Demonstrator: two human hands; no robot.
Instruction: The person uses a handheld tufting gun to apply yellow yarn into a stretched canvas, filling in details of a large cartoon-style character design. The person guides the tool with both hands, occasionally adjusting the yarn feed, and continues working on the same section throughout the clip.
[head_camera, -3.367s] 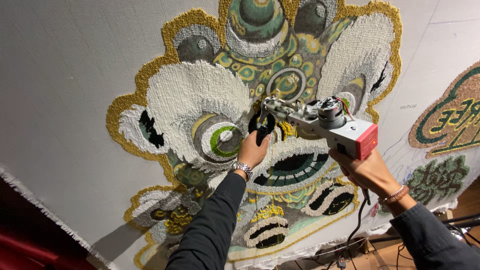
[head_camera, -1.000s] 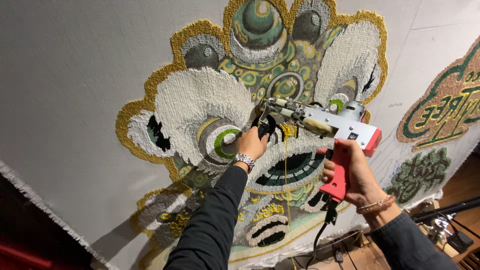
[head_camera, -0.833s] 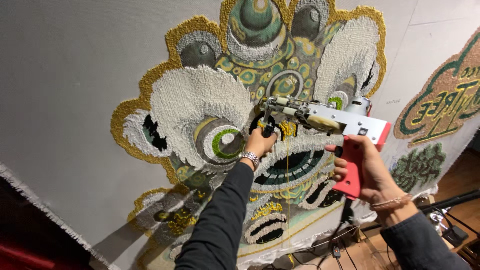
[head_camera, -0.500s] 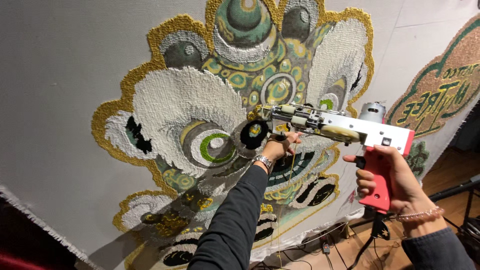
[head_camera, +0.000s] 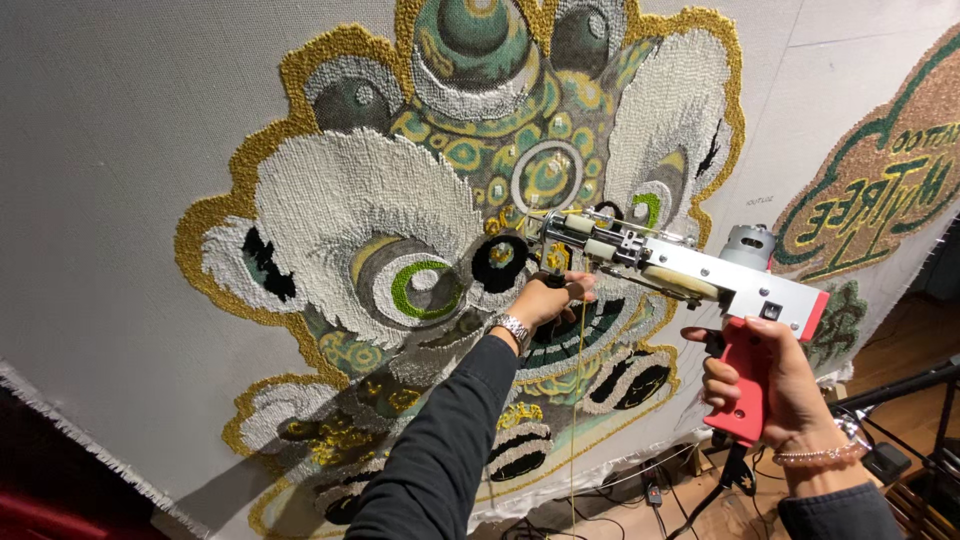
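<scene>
Tufting gun (head_camera: 690, 270) is seen from the head camera, pressed with its front end against the stretched cloth (head_camera: 120, 150), near the middle of the tufted lion-mask design (head_camera: 400, 210). Its needle tip is hidden behind the front parts, so I cannot tell if it goes into the cloth. The person's arms are cut off at the lower edge, and the second design (head_camera: 880, 190) at the right is only partly in the picture.

Compared with half a second ago, the gun sits a little lower on the mask and the view has shifted slightly; both hands keep the same hold.

The right hand (head_camera: 770, 385) is closed fully around the red grip under the rear of the gun, fingers wrapped. The left hand (head_camera: 550, 300) is curled around the black front handle, just below the front end. A yellow yarn (head_camera: 578, 400) hangs down beside the left wrist.
</scene>
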